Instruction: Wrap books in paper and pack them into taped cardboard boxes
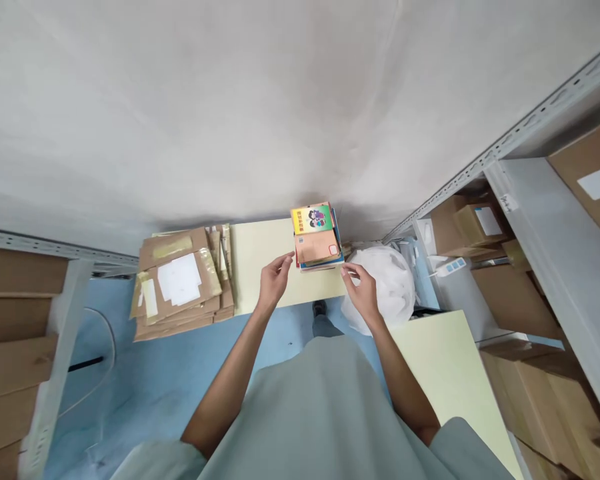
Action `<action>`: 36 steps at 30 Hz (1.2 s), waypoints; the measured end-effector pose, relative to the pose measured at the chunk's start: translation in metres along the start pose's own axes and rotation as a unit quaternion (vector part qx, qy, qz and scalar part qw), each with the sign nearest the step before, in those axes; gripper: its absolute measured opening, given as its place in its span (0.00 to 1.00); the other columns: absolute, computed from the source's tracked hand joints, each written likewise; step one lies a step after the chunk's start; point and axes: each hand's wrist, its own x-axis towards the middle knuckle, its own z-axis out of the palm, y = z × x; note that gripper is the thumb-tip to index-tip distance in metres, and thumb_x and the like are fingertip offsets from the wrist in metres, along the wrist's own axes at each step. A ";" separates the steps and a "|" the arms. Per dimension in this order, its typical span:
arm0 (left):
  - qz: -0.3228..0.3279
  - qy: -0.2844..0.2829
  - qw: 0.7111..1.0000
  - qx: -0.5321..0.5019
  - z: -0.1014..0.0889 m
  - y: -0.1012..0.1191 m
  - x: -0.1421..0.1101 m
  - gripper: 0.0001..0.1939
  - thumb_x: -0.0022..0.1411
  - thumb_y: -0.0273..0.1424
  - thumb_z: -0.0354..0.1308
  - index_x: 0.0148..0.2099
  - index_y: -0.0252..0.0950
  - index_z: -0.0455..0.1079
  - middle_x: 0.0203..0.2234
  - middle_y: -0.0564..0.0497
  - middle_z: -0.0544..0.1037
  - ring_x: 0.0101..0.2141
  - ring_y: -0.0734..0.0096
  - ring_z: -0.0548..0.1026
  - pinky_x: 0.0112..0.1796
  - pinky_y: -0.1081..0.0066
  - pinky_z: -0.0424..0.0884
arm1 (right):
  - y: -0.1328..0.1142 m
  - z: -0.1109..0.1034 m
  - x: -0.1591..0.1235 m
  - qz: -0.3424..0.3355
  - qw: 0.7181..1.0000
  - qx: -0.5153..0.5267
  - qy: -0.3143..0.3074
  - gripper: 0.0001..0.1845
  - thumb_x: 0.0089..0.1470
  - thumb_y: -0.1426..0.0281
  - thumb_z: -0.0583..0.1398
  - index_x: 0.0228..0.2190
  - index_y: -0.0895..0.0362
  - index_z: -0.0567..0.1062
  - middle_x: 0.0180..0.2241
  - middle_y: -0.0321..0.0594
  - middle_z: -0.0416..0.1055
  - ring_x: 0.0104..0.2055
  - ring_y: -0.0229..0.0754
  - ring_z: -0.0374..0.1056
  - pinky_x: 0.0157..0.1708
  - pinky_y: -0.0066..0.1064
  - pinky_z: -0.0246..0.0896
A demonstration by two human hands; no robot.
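Note:
A small stack of books sits on the pale yellow table point(260, 247) against the wall. On top lie a yellow and green booklet point(312, 219) with cartoon figures and an orange-brown booklet point(317, 247) with a small red-edged white label. Larger books with blue and red edges show beneath them. My left hand point(275, 279) is just left of the stack, loosely curved with thumb and fingers apart and nothing in it. At the stack's front right corner is my right hand point(361, 288), also loosely open; whether its fingertips touch the books I cannot tell.
Flattened cardboard point(180, 280) is piled on the table's left end. A white plastic bag point(385, 283) bulges at the right, near a power strip point(451, 267). Shelves with cardboard boxes point(515, 300) stand on both sides. Another yellow tabletop point(450, 380) is at lower right.

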 end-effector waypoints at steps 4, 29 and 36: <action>0.016 0.035 0.999 0.014 0.018 0.000 0.065 0.31 0.73 0.49 0.61 0.68 0.34 0.76 0.67 0.34 0.78 0.60 0.47 0.81 0.59 0.51 0.80 | 0.008 0.026 0.076 -0.008 1.000 -0.005 -0.013 0.28 0.69 0.46 0.61 0.56 0.52 0.83 0.58 0.50 0.82 0.58 0.53 0.79 0.56 0.43 0.78; 0.031 0.113 0.990 -0.082 0.022 0.020 0.063 0.32 0.68 0.55 0.68 0.61 0.35 0.76 0.56 0.35 0.84 0.47 0.53 0.88 0.46 0.56 0.86 | 0.023 0.072 0.132 0.106 0.980 0.149 -0.081 0.31 0.56 0.41 0.69 0.45 0.54 0.85 0.51 0.52 0.85 0.56 0.58 0.82 0.60 0.49 0.77; 0.096 0.035 0.987 -0.128 -0.002 0.040 0.029 0.40 0.63 0.59 0.71 0.64 0.34 0.75 0.50 0.35 0.87 0.47 0.50 0.87 0.47 0.54 0.86 | 0.001 0.036 0.057 0.054 0.994 0.092 0.017 0.34 0.59 0.46 0.68 0.58 0.53 0.80 0.60 0.54 0.80 0.49 0.51 0.81 0.47 0.40 0.80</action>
